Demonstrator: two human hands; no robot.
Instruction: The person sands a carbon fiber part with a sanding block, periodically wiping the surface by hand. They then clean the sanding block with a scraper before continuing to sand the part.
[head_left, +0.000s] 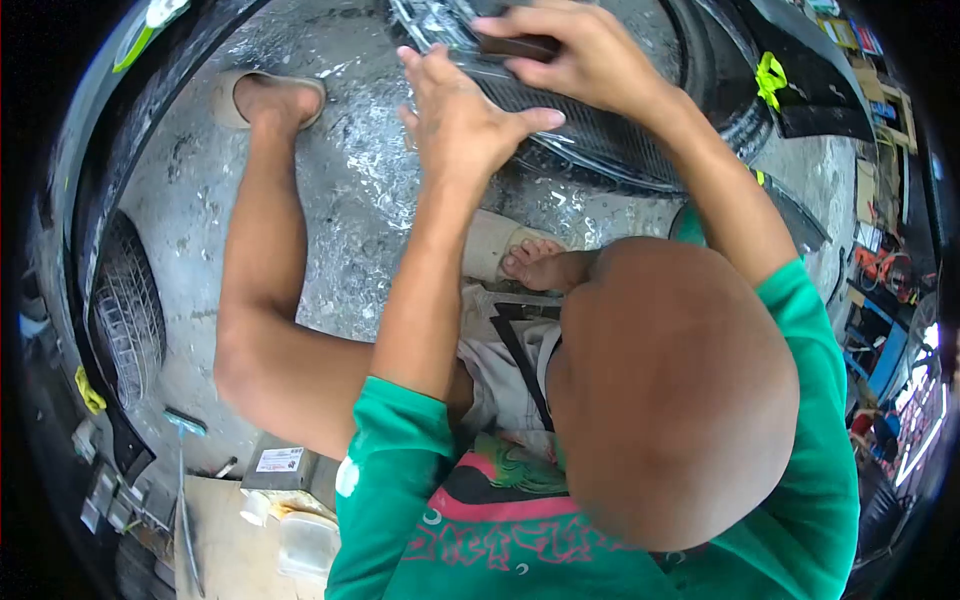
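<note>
My left hand lies on the edge of a black car bumper with a mesh grille, its fingers spread and thumb pointing right. Whitish wet-looking streaks show on the bumper near the fingertips. In my right hand is a dark rectangular block, gripped between thumb and fingers against the bumper's upper surface. The block's exact kind is hard to make out, and that hand is slightly blurred. The bumper's far part runs out of the frame at the top.
A yellow ribbon is tied to a black panel at right. Another dark curved panel arches along the left, beside a tyre. Near my left leg are a metal can, a clear plastic tub and a long-handled brush.
</note>
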